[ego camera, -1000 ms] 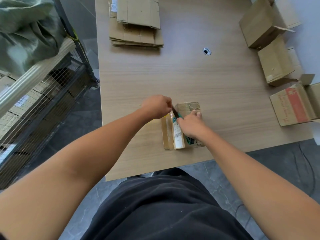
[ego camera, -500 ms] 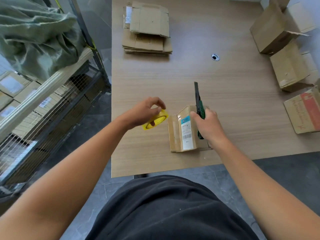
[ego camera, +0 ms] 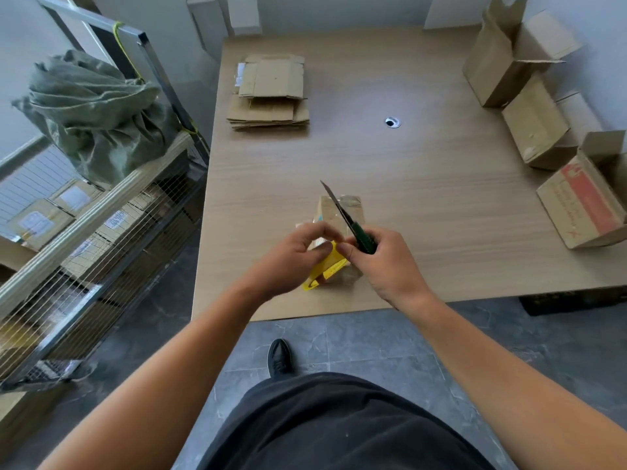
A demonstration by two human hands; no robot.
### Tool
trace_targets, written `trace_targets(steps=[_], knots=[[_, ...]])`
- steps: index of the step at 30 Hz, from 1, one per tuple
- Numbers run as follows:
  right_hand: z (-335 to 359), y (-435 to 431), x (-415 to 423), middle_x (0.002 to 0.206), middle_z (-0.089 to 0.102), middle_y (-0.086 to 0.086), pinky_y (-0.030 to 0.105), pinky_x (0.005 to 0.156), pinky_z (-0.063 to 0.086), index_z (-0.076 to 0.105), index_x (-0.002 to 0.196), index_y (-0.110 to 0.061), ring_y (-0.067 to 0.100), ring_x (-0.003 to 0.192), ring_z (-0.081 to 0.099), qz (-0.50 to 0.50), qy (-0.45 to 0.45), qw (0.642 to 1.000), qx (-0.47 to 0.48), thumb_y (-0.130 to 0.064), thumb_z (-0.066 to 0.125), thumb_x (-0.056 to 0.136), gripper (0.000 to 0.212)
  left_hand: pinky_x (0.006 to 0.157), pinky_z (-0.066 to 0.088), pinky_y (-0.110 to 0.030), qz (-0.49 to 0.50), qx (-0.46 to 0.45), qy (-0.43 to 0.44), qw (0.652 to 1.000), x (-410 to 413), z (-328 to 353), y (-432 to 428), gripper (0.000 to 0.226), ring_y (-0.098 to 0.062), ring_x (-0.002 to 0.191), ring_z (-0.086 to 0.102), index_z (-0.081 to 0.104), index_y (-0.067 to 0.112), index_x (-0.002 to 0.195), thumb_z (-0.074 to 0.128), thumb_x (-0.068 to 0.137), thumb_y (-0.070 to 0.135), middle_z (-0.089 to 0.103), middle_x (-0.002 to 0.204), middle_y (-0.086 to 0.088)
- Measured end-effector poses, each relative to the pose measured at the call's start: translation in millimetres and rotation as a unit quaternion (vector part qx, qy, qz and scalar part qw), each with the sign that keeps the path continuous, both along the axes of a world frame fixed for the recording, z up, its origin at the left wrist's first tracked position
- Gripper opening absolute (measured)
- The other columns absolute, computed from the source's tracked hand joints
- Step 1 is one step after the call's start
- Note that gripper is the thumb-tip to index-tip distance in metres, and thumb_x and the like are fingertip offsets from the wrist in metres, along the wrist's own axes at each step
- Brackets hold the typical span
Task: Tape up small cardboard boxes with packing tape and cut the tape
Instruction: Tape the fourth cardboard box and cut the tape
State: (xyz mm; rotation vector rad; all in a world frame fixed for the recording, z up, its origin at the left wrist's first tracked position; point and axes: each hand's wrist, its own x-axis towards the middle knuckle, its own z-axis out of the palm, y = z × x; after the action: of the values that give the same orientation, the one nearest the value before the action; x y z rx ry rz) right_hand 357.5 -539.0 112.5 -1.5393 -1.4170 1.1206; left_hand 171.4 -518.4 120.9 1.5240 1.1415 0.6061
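A small cardboard box (ego camera: pixel 341 208) sits near the front edge of the wooden table (ego camera: pixel 424 198), partly hidden behind both hands. My left hand (ego camera: pixel 291 257) holds a yellow tape roll (ego camera: pixel 327 269) just above the box's near side. My right hand (ego camera: pixel 386 262) grips a green-handled utility knife (ego camera: pixel 353 225), its blade extended and pointing up and away to the left over the box. The fingertips of both hands meet at the roll's top edge.
A stack of flattened cardboard boxes (ego camera: pixel 269 93) lies at the table's far left. Several open boxes (ego camera: pixel 532 127) line the right edge, one with a red label (ego camera: pixel 583 205). A wire shelf rack (ego camera: pixel 84 232) with a green sack (ego camera: pixel 98 113) stands left.
My left hand brought the tape roll from the box's left side to right in front of it. The right hand came to meet it, and the knife blade now tilts left. The camera view pulled back.
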Motion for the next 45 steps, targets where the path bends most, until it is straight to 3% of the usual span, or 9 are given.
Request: trace_targets(steps=[4,9,14,17,20,25,30,35,45], knots=[[-9,-32,33,0.060,0.055,-0.012,0.030,0.060,0.040,0.068,0.078,-0.018,0.003,0.058,0.048,0.029,-0.051,0.998,-0.007,-0.034,0.076,0.089,0.021,0.053,0.048,-0.018,0.031,0.006,0.022,0.999,34,-10,-45,0.016,-0.008,0.056,0.063,0.067,0.027,0.112,0.056,0.102,0.020,0.064,0.107,-0.003],[-12,-52,55,0.065,0.058,-0.006,0.031,0.066,0.043,0.067,0.075,-0.012,0.008,0.063,0.050,0.007,0.054,0.998,-0.037,-0.023,0.076,0.089,0.020,0.051,0.040,-0.019,0.115,-0.029,-0.015,0.993,46,-13,-86,0.037,-0.008,0.050,0.055,0.049,0.025,0.129,0.061,0.098,0.041,0.061,0.060,0.005],[-8,-61,56,0.060,0.058,-0.007,0.022,0.055,0.044,0.068,0.077,-0.016,0.008,0.056,0.051,-0.004,0.171,0.982,-0.079,-0.016,0.076,0.089,0.014,0.055,0.046,-0.024,0.056,-0.064,-0.105,0.991,36,3,-90,0.029,-0.020,0.066,0.059,0.065,0.020,0.116,0.058,0.096,0.040,0.064,0.081,-0.009],[0,-55,60,0.063,0.064,-0.007,0.015,0.049,0.042,0.070,0.074,-0.023,0.006,0.054,0.053,-0.047,0.198,0.978,-0.037,-0.015,0.077,0.088,0.017,0.061,0.046,-0.028,0.029,0.015,0.058,0.998,28,12,-79,0.032,-0.017,0.064,0.059,0.065,0.027,0.113,0.057,0.094,0.051,0.065,0.077,-0.003],[2,-44,72,0.064,0.064,-0.005,0.018,0.046,0.041,0.069,0.073,-0.027,0.009,0.052,0.051,-0.109,0.218,0.970,-0.023,-0.018,0.076,0.089,0.020,0.072,0.048,-0.031,-0.041,0.140,0.372,0.917,-1,18,-52,0.044,-0.018,0.083,0.067,0.066,0.037,0.114,0.052,0.089,0.070,0.073,0.091,0.001],[-16,-35,58,0.065,0.064,-0.007,0.025,0.052,0.046,0.066,0.084,-0.019,0.010,0.052,0.051,-0.154,0.190,0.968,-0.059,-0.021,0.073,0.092,0.011,0.048,0.045,-0.014,-0.161,0.014,0.344,0.925,-29,38,0,0.031,-0.017,0.055,0.070,0.064,0.047,0.110,0.051,0.092,0.068,0.070,0.096,0.020],[-34,-15,51,0.060,0.062,-0.011,0.022,0.050,0.046,0.063,0.082,-0.018,0.007,0.051,0.049,-0.215,0.147,0.962,-0.079,-0.021,0.072,0.093,0.014,0.056,0.057,-0.029,-0.182,-0.014,0.302,0.936,-24,20,45,0.022,-0.015,0.060,0.069,0.067,0.038,0.105,0.057,0.096,0.055,0.068,0.113,0.010],[-64,9,52,0.068,0.059,-0.002,0.026,0.054,0.039,0.061,0.076,-0.016,0.011,0.055,0.046,-0.210,0.082,0.966,-0.126,-0.022,0.069,0.094,0.020,0.064,0.044,-0.023,-0.188,0.059,0.421,0.885,-9,-29,69,0.035,-0.003,0.039,0.058,0.069,0.036,0.105,0.051,0.094,0.064,0.075,0.098,0.005],[-122,35,58,0.064,0.054,-0.001,0.021,0.045,0.037,0.058,0.075,-0.017,0.015,0.054,0.044,-0.158,0.080,0.957,-0.230,-0.023,0.068,0.095,0.024,0.070,0.041,-0.028,-0.164,-0.005,0.449,0.878,-1,-83,80,0.036,-0.011,0.069,0.060,0.072,0.032,0.104,0.055,0.093,0.062,0.075,0.100,0.003]])
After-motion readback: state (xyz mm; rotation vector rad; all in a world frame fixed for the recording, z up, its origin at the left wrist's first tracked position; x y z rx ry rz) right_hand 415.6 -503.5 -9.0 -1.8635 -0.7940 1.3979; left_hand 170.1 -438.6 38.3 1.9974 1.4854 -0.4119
